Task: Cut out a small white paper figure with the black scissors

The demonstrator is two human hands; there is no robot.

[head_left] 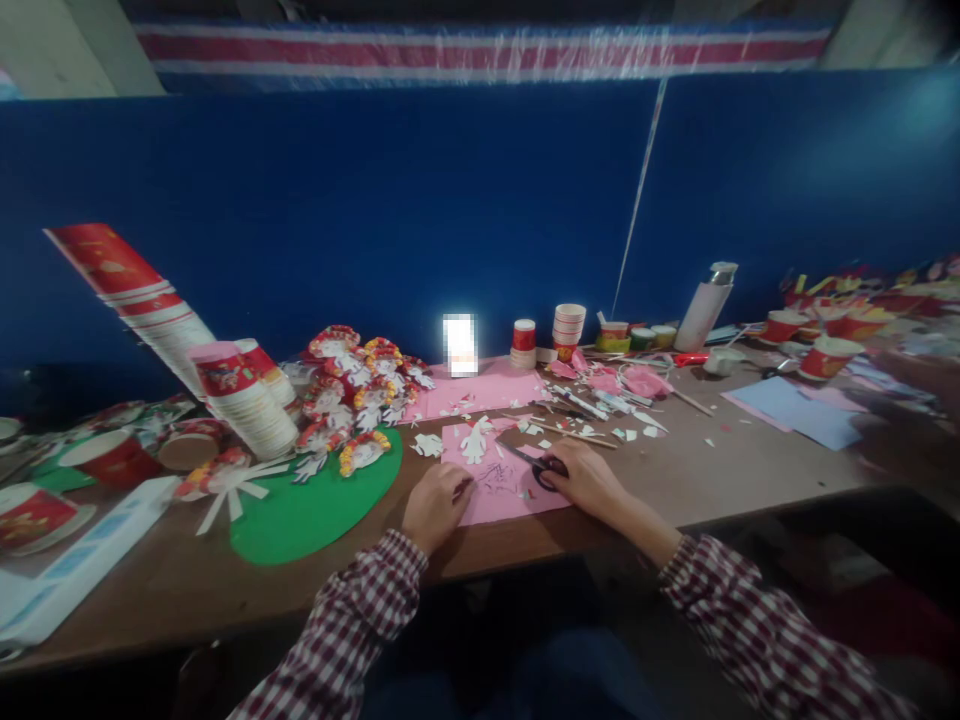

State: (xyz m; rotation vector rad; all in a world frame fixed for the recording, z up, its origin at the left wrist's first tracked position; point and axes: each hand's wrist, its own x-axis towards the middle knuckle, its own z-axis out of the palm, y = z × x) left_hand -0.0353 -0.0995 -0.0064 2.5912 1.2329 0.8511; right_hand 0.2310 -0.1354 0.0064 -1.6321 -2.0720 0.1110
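My right hand (pixel 589 477) is closed around the handles of black-handled scissors (pixel 551 474), whose blades point up and left over a pink sheet (pixel 480 508). At that sheet's left edge lies my left hand (pixel 439 508), its fingers curled in; whatever they may hold is hidden. Dark scribble-like marks show on the paper between both hands. A white paper cutout figure (pixel 475 440) lies on the upper part of the sheet, with another white paper piece (pixel 428 445) just left of it. Small scraps are scattered around.
A green paper oval (pixel 322 510) bears decorated paper figures (pixel 364 455). Stacked paper cups (pixel 244 400) lean at the left. Pens (pixel 585 403), pink scraps (pixel 645 381) and a white bottle (pixel 705 310) stand or lie behind my right hand. A blue sheet (pixel 799 412) lies farther right.
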